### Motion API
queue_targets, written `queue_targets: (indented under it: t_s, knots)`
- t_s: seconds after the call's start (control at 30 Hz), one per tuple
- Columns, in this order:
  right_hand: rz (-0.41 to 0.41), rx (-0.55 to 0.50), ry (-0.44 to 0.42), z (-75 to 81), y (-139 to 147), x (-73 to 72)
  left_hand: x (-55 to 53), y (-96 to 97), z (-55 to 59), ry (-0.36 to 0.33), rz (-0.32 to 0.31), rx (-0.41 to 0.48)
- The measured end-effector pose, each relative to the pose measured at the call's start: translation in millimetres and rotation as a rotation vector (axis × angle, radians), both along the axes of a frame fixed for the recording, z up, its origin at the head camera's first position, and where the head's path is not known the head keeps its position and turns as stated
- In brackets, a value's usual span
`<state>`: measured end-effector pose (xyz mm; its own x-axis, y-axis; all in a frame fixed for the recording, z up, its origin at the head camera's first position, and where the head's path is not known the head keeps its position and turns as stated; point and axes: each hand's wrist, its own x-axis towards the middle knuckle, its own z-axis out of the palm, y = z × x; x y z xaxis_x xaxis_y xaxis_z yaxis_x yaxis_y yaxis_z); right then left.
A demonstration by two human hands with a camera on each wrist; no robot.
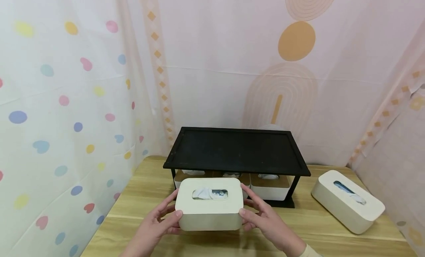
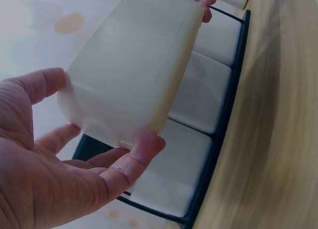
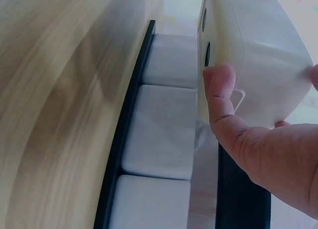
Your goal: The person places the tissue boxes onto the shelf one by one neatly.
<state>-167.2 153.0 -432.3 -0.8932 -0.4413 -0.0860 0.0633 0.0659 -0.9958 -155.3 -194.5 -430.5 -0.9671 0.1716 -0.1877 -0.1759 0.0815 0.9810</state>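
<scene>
A cream tissue box [image 1: 210,221] is held up in front of the black shelf [image 1: 235,150], its oval slot facing up and showing white and blue contents. My left hand [image 1: 156,223] grips its left end, thumb near the front edge. At the right end my right hand [image 1: 265,220] grips likewise, fingers spread along the side. The left wrist view shows the box [image 2: 124,55] raised above the row of white boxes, with fingertips on its edges. In the right wrist view the thumb presses the box [image 3: 268,65] beside a small tab.
Under the shelf top stand three white boxes [image 1: 270,192] with brown lids and white tissue showing. A second cream tissue box [image 1: 342,211] lies at an angle on the wooden table [image 1: 132,198], to the right. Patterned curtains [image 1: 206,35] hang behind and at both sides.
</scene>
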Motion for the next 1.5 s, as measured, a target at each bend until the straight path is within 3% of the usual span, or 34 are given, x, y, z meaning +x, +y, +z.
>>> queue_targets:
  t_s: [0.4, 0.83, 1.2, 1.5]
  knots:
    - [-0.005, -0.013, 0.025, 13.6, -7, 4.6, 3.5, -5.0, 24.2, 0.003, 0.013, -0.033]
    - [-0.012, 0.013, 0.095, 27.4, -9, 9.1, 10.7, -0.1, 32.8, 0.093, 0.121, 0.006]
    - [-0.012, 0.027, 0.197, 39.5, -14, 8.1, 10.3, -3.8, 43.6, 0.124, 0.129, -0.012]
    - [-0.032, 0.028, 0.242, 47.0, -20, 4.3, 7.6, -6.3, 52.2, 0.238, 0.121, -0.011]
